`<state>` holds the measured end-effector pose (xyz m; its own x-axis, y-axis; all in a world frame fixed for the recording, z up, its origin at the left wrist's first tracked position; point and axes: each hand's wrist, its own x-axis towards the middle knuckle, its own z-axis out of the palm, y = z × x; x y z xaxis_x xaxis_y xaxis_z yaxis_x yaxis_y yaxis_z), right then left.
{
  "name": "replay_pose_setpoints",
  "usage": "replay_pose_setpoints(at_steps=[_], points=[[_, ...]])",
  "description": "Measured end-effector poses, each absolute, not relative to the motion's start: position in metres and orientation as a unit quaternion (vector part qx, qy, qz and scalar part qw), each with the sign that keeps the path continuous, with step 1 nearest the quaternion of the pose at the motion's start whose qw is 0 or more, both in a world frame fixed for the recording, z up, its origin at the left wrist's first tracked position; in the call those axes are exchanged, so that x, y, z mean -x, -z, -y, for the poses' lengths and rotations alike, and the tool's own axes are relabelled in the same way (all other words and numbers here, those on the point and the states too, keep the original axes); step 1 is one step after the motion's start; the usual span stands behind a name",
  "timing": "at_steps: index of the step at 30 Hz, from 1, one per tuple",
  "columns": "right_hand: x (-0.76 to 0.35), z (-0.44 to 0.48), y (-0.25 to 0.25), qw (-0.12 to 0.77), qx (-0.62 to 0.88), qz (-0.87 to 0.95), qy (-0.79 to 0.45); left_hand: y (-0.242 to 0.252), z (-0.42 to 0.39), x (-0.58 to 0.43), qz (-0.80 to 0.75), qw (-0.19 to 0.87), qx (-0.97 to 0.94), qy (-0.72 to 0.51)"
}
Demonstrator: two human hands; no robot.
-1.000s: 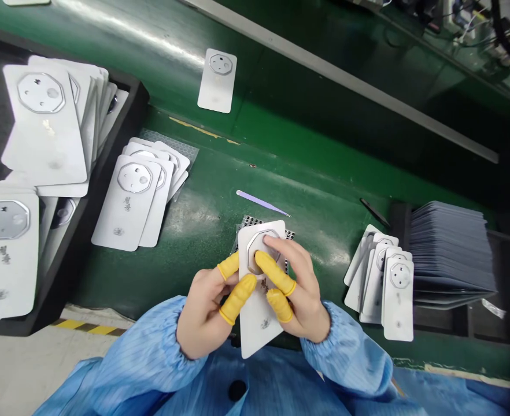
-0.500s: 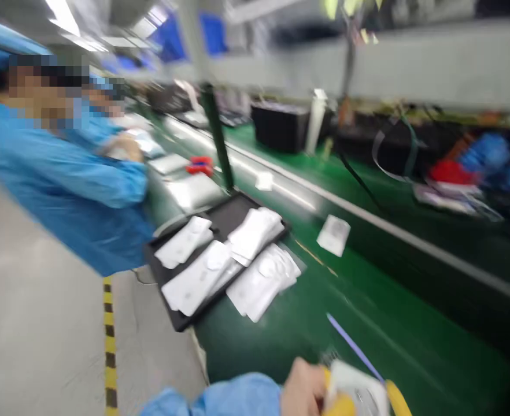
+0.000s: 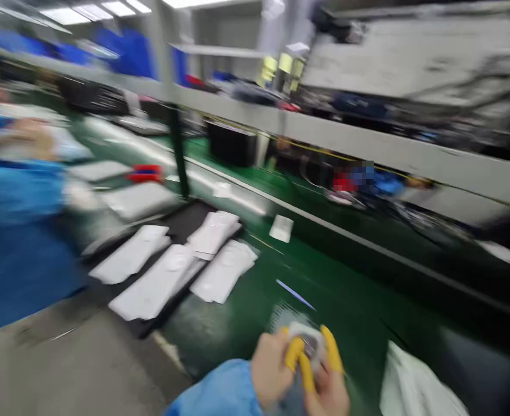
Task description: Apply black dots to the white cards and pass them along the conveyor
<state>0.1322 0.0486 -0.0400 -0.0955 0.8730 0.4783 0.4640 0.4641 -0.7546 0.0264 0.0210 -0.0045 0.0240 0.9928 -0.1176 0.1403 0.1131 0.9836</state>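
My left hand (image 3: 272,365) and my right hand (image 3: 329,378) meet low in the head view, with yellow finger covers on several fingertips. Between them they grip a small white rounded part (image 3: 299,329), which has a darker round patch on its face; blur hides its kind. Just beyond it is a greyish piece with a dotted edge (image 3: 283,315); whether it is held or lies on the bench I cannot tell. A thin purple stick (image 3: 296,294) rests on the green bench (image 3: 346,283) past my fingers.
Flat white packs (image 3: 151,283) lie in stacks on a black tray (image 3: 185,216) to the left, one stack partly over its edge. A small white card (image 3: 281,228) lies beyond. White sheeting (image 3: 415,384) is at right. A co-worker's blue sleeve (image 3: 16,188) is at far left.
My view has swung to the right, so the tray and co-worker sit further left. My right hand now shows more fully on the white part, and the white sheeting has come into view.
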Motion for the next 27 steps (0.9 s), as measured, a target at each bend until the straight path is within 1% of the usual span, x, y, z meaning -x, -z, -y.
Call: replay_pose_setpoints(at_steps=[3,7,10,12,15,18,22,25,27], points=[[-0.170,-0.014,0.042,0.497,0.508,0.692,-0.127,0.013,-0.021,-0.036,-0.524,0.514,-0.545,-0.405],[-0.253,-0.022,0.025,0.453,0.570,0.686,-0.005,0.022,-0.030,-0.032,-0.479,0.549,-0.530,-0.434],[-0.336,-0.030,0.011,0.424,0.624,0.656,0.031,0.030,-0.032,-0.014,-0.498,0.528,-0.512,-0.460],[-0.380,-0.039,0.008,0.387,0.649,0.654,0.035,0.036,-0.033,-0.001,-0.512,0.512,-0.515,-0.459],[-0.417,-0.049,0.012,0.328,0.680,0.654,0.040,0.045,-0.033,0.012,-0.528,0.502,-0.517,-0.450],[-0.413,-0.046,0.015,0.291,0.696,0.653,0.058,0.050,-0.031,0.019,-0.549,0.491,-0.512,-0.441],[-0.351,-0.029,0.016,0.293,0.668,0.682,0.055,0.054,-0.027,0.026,-0.579,0.473,-0.507,-0.429],[-0.275,-0.025,0.029,0.294,0.593,0.749,-0.017,0.058,-0.025,0.030,-0.606,0.459,-0.505,-0.409],[-0.226,-0.030,0.045,0.298,0.498,0.809,-0.096,0.060,-0.023,0.030,-0.631,0.438,-0.501,-0.398]])
